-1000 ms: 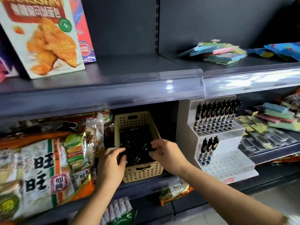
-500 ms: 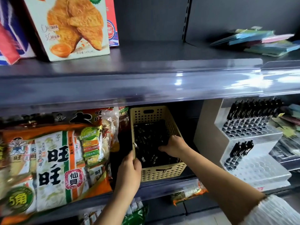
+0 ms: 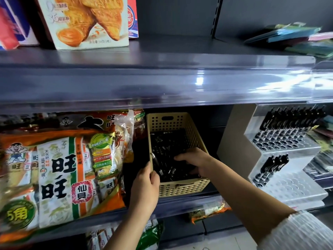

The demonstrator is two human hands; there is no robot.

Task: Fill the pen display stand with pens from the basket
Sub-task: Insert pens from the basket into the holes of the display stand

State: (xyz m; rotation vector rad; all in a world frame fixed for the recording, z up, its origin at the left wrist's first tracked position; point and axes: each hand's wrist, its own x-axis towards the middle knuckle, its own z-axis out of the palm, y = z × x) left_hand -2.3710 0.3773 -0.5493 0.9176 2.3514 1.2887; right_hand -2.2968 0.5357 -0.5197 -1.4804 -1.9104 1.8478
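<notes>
- the beige basket (image 3: 183, 188) sits on the lower shelf (image 3: 189, 202), between the orange snack bags (image 3: 63, 168) on the left and the pen display stand (image 3: 292, 186) on the right. a heap of black pens (image 3: 165, 145) lies loose inside it.
- left hand (image 3: 144, 184) is at the basket's near-left corner. thumb and fingers pinch one black pen (image 3: 154, 158), which sticks up along the left wall with its silver tip on top.
- right hand (image 3: 196, 161) is down inside the basket, back of the hand up, fingers curled onto the pile. honestly can't tell if it's got hold of any, the fingertips are buried.
- the stand is white and stepped: the top step has a row of standing pens (image 3: 288, 123), the middle step has a few pens (image 3: 275, 163) at its left end, and the bottom step shows rows of holes.
- on the upper shelf (image 3: 162, 83) there's a croissant box (image 3: 86, 20) at the left and stacked coloured notebooks (image 3: 297, 38) at the far right.
</notes>
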